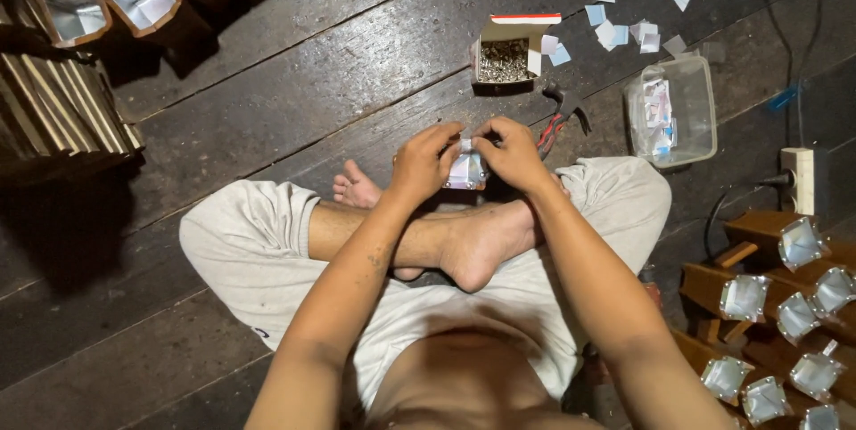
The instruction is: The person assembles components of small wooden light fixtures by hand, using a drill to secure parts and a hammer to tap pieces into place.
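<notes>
Small shiny foil-faced piece (465, 171), held above crossed ankles

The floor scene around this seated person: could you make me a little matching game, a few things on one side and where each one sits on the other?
Things:
1. small open box of nails
2. clear plastic tub
3. hammer
4. shiny little piece

Places:
A. pinched between the left hand and the right hand
B. on the floorboards straight ahead of the hands
C. lying just past the right hand, head pointing away
D. to the right, beside the right knee

Pairs: 1-B, 2-D, 3-C, 4-A
</notes>
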